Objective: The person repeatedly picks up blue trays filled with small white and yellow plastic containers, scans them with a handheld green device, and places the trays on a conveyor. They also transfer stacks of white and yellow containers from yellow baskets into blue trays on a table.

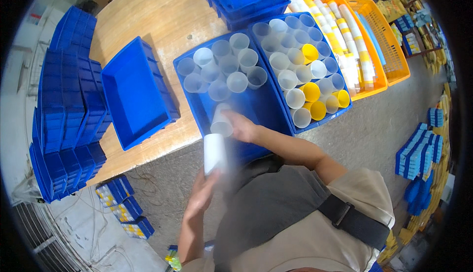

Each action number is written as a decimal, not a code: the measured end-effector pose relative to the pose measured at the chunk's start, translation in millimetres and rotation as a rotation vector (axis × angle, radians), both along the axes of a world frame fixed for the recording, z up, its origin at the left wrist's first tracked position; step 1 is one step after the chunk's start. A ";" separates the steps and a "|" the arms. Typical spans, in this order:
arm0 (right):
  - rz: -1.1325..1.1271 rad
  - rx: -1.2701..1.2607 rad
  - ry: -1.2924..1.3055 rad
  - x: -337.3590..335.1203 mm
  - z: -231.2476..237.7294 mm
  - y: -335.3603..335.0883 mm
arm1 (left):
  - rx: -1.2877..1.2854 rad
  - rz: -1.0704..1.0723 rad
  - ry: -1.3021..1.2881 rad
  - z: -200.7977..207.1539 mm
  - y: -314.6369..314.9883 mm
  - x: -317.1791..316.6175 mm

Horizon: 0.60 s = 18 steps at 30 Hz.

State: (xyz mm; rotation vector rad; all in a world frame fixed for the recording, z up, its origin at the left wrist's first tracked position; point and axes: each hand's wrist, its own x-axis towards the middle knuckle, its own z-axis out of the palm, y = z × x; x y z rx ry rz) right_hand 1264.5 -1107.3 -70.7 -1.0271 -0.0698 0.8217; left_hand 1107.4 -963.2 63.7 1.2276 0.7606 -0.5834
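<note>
My right hand is closed around a frosted plastic cup, over the near part of a blue crate. Just below it, my left hand grips the lower end of a white cylinder, held upright close to the crate's near left corner. Motion blurs the area around both. Several frosted cups stand in the far half of this crate. Against its right side, a second blue crate is packed with frosted cups and a few yellow cups.
A blue crate lies on the wooden table to the left, beside tall stacks of blue crates. Another stack rises at the back. Orange baskets hold white and yellow cup stacks at the right.
</note>
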 end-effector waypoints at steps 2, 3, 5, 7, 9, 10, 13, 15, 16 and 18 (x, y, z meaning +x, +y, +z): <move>0.018 0.178 0.745 9.5 -2.6 -1.7 | -0.075 0.128 -0.026 1.4 1.4 4.6; 0.053 0.234 0.787 8.5 0.6 -2.2 | -0.140 0.186 -0.086 1.6 1.9 8.2; 0.113 0.355 0.775 -1.7 13.8 -2.2 | -0.180 0.142 -0.165 1.3 0.3 16.5; 0.064 0.300 0.694 -22.6 32.0 -5.9 | -0.291 0.118 -0.395 -0.5 -7.4 23.4; -0.117 0.235 0.763 -38.0 46.1 -12.2 | -0.032 0.187 -0.427 -4.8 -20.7 26.8; -0.161 0.222 0.773 -41.2 50.5 -16.7 | 0.141 0.197 -0.425 -8.9 -27.8 28.3; -0.355 0.156 0.728 -27.8 50.4 -33.0 | 0.463 0.364 -0.441 -20.7 -38.4 27.6; -0.493 0.200 0.773 -5.5 43.6 -46.4 | 0.612 0.351 -0.469 -27.4 -35.0 27.5; -0.495 -0.080 0.276 7.5 39.9 -53.5 | 0.742 0.338 -0.552 -30.8 -31.3 29.3; -0.706 0.178 0.672 12.6 37.7 -63.6 | 0.886 0.227 -0.533 -32.8 -23.1 31.1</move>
